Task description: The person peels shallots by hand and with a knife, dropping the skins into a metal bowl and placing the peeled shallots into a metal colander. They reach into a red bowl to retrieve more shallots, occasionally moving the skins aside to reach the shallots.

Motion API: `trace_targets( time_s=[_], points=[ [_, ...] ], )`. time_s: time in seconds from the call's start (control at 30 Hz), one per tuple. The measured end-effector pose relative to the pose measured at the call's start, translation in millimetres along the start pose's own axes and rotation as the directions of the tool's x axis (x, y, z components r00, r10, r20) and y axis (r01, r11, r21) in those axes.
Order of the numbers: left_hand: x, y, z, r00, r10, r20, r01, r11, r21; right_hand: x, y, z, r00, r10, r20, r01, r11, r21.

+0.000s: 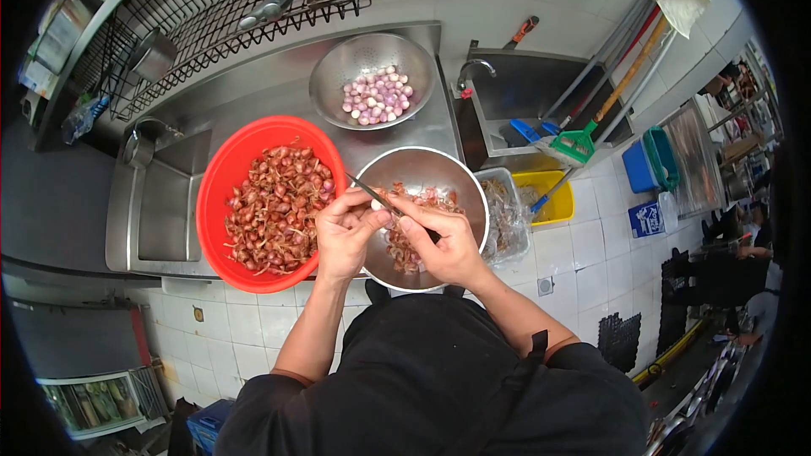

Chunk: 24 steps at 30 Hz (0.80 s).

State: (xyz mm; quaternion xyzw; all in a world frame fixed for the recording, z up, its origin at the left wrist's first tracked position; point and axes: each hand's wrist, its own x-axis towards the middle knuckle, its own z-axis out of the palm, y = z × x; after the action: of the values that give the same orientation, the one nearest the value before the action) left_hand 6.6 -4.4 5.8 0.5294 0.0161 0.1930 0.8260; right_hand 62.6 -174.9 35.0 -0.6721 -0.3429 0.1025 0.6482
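My left hand [342, 232] holds a small shallot [376, 204] over a steel bowl [460, 181] that has peels in it. My right hand [443, 241] grips a knife [372, 192], its blade touching the shallot. To the left stands a red bowl [215, 186] full of unpeeled shallots [274, 207]. Farther back, a steel colander [338, 67] holds peeled shallots [378, 95].
A sink [160, 207] lies left of the red bowl on the steel counter [245, 101]. A wire rack [194, 8] with utensils hangs above. To the right are a second sink [524, 89], a plastic tub with a bag [507, 219], a yellow bin [553, 190], a green broom [579, 143] and a tiled floor [591, 262].
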Motion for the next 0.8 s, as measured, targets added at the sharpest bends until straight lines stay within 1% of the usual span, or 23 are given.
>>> trace_targets(
  time_s=[0.03,0.07,0.1,0.13,0.17,0.2,0.23,0.27,0.3,0.33,0.37,0.43,0.47,0.5,0.53,0.57,0.6,0.63,0.67,0.7,0.77,0.8],
  points=[
    [0.1,0.0,-1.2,1.000,-0.004,0.015,0.004,1.000,0.005,1.0,4.0,0.2,0.995,-0.097,-0.016,0.096,0.994,-0.056],
    [0.1,-0.1,-1.7,1.000,-0.008,0.030,0.008,1.000,0.010,0.8,5.5,1.5,0.995,-0.098,-0.015,0.097,0.994,-0.057],
    [-0.5,-0.1,-1.4,1.000,-0.007,0.029,0.007,1.000,0.010,0.2,6.4,3.8,0.998,-0.041,-0.048,0.043,0.998,0.040],
    [-1.1,-0.2,-0.5,0.999,-0.033,0.028,0.034,0.998,-0.050,-0.1,6.7,5.2,0.997,0.019,-0.074,-0.008,0.991,0.137],
    [-1.2,-0.6,0.5,0.998,-0.058,0.029,0.061,0.992,-0.110,-0.4,6.4,4.5,0.997,0.018,-0.070,-0.008,0.991,0.136],
    [-0.6,-1.9,1.8,0.998,-0.055,0.026,0.057,0.992,-0.112,-0.6,5.9,2.2,0.986,0.160,-0.056,-0.143,0.962,0.234],
    [0.1,-3.3,2.8,0.997,-0.066,0.027,0.070,0.982,-0.174,-0.7,5.9,-0.3,0.954,0.297,-0.027,-0.273,0.905,0.327],
    [0.6,-3.8,2.8,0.997,-0.078,0.029,0.082,0.969,-0.234,-1.0,8.6,-3.2,0.955,0.296,-0.022,-0.273,0.905,0.326],
    [1.5,-2.8,1.7,0.997,-0.075,0.025,0.079,0.969,-0.234,-1.4,13.1,-6.8,0.929,0.367,-0.036,-0.338,0.885,0.320],
    [2.1,-1.2,0.3,0.992,-0.126,0.027,0.128,0.947,-0.295,-1.5,15.3,-9.3,0.898,0.437,-0.051,-0.401,0.860,0.316],
    [2.0,-0.3,-0.6,0.984,-0.177,0.033,0.177,0.918,-0.354,-1.3,15.2,-11.3,0.897,0.438,-0.048,-0.403,0.859,0.316],
    [1.5,-2.8,-2.9,0.986,-0.166,0.032,0.167,0.928,-0.334,0.9,12.4,-13.7,0.941,0.331,-0.067,-0.304,0.917,0.259],
    [0.8,-3.9,-3.6,0.987,-0.157,0.034,0.159,0.936,-0.313,1.6,14.4,-10.5,0.940,0.333,-0.067,-0.306,0.915,0.261],
    [-0.4,-4.4,-2.8,0.986,-0.162,0.034,0.164,0.936,-0.311,2.1,17.6,-4.3,0.984,0.153,-0.090,-0.135,0.973,0.189],
    [-0.8,-5.0,-0.5,0.991,-0.131,0.007,0.127,0.950,-0.286,2.3,18.8,0.1,0.994,-0.032,-0.100,0.044,0.993,0.111],
    [-0.4,-5.8,1.9,0.995,-0.098,-0.018,0.090,0.961,-0.260,0.4,15.0,2.3,0.994,-0.030,-0.105,0.042,0.993,0.110],
    [-0.1,-6.6,4.0,0.995,-0.101,-0.013,0.094,0.961,-0.260,-3.1,6.6,4.5,0.995,0.077,-0.057,-0.066,0.985,0.162],
    [-0.8,-7.2,6.1,0.997,-0.067,-0.029,0.059,0.973,-0.222,-5.4,-0.8,5.7,0.983,0.181,-0.002,-0.177,0.962,0.210],
    [-1.6,-7.3,7.7,0.999,-0.033,-0.043,0.024,0.983,-0.182,-5.8,-5.0,5.9,0.978,0.210,0.002,-0.207,0.960,0.190],
    [-2.2,-6.8,8.8,0.999,-0.034,-0.040,0.026,0.983,-0.181,-5.0,-3.6,7.2,0.978,0.211,-0.001,-0.207,0.960,0.190],
    [-3.6,-6.0,10.5,0.998,0.002,-0.061,-0.010,0.991,-0.134,-2.3,2.6,10.0,0.995,-0.055,-0.081,0.054,0.999,-0.006],
    [-4.1,-6.2,10.7,0.998,0.001,-0.059,-0.009,0.991,-0.134,-2.3,4.9,11.0,0.995,-0.054,-0.083,0.054,0.999,-0.006]
  ],
)
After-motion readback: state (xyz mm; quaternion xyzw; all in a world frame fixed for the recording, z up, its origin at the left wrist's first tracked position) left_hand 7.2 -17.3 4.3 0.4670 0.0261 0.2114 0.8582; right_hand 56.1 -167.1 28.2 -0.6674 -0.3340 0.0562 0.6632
